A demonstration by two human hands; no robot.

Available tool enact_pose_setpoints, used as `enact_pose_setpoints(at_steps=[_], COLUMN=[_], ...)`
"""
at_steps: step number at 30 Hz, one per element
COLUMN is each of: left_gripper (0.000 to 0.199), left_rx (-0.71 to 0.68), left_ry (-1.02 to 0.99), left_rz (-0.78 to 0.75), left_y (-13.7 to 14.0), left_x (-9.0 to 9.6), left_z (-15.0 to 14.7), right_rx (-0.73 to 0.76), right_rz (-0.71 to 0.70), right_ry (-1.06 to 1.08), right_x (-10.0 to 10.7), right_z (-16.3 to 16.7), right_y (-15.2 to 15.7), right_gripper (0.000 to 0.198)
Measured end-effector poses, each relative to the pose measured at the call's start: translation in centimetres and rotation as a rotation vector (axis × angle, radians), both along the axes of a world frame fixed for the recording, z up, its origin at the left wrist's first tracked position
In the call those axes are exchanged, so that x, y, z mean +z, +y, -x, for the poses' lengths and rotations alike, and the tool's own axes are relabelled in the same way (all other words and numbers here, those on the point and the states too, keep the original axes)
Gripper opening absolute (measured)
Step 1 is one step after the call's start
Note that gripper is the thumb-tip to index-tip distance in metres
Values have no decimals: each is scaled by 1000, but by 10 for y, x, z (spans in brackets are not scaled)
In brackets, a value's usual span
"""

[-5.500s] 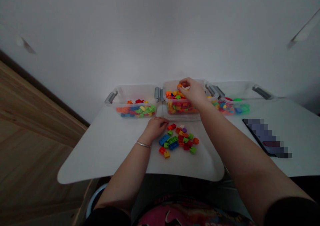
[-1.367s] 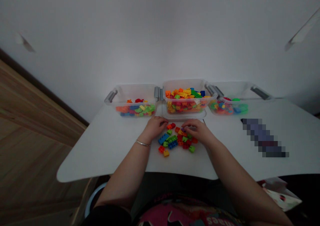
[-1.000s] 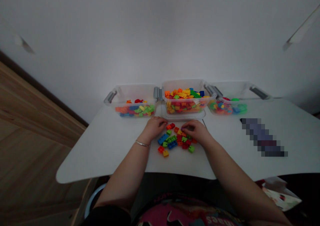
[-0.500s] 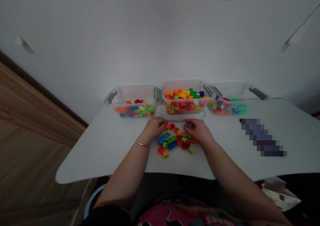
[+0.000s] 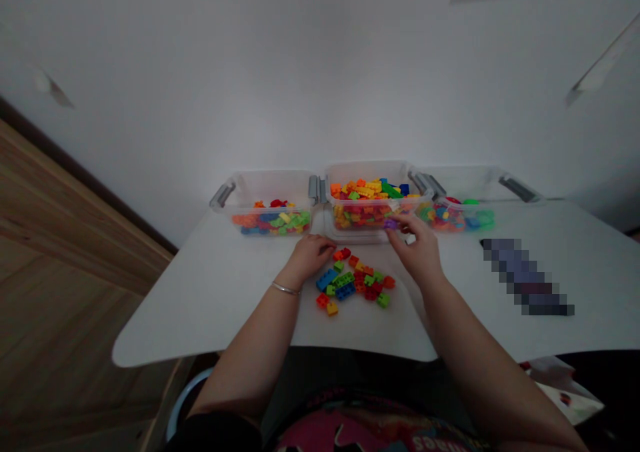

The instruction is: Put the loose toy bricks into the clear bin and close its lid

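A small purple toy brick (image 5: 391, 224) is pinched between the thumb and fingers of my right hand (image 5: 417, 245), raised in front of the middle bin. My left hand (image 5: 311, 253) rests on the table with loosely bent fingers and holds nothing that I can see. Its fingertips are just beside a red brick (image 5: 345, 253) at the far end of a loose pile. Several bricks lie in that pile between my hands, among them a blue brick (image 5: 327, 279), a green brick (image 5: 344, 280), a dark blue brick (image 5: 345, 292) and a yellow brick (image 5: 333, 309).
Along the wall stand three clear bins: the left bin (image 5: 270, 180) and right bin (image 5: 475, 175) hold mixed colourful pieces, the middle bin (image 5: 367, 168) many bricks. A pixelated dark object (image 5: 527, 277) lies on the white table (image 5: 210, 305) at right.
My right hand has lifted the purple brick from the far right of the pile and carried it up and rightward, towards the middle bin. My left hand has stayed in place.
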State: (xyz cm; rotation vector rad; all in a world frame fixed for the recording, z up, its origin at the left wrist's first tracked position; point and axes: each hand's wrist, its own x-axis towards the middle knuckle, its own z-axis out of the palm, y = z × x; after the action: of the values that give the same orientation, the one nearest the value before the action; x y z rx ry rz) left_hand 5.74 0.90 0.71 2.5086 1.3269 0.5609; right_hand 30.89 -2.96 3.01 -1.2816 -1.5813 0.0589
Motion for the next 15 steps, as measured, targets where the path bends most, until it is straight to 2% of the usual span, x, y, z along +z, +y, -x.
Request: enact_pose_setpoints(at_steps=[2, 5, 10, 15], left_gripper=[20, 20, 21, 21], left_rx=[-2, 3, -2, 7], left_ry=[4, -3, -11, -6], left_rz=[1, 5, -7, 4], left_y=[0, 0, -2, -2], left_x=[0, 1, 3, 2], left_z=[0, 0, 0, 0], right_rx=[-62, -159, -201, -227], right_rz=[-126, -191, -148, -58], right_ry=[49, 89, 103, -86], right_x=[16, 35, 45, 45], right_z=[-5, -14, -25, -32], right_y=[5, 17, 41, 57], right_gripper=[27, 28, 32, 27])
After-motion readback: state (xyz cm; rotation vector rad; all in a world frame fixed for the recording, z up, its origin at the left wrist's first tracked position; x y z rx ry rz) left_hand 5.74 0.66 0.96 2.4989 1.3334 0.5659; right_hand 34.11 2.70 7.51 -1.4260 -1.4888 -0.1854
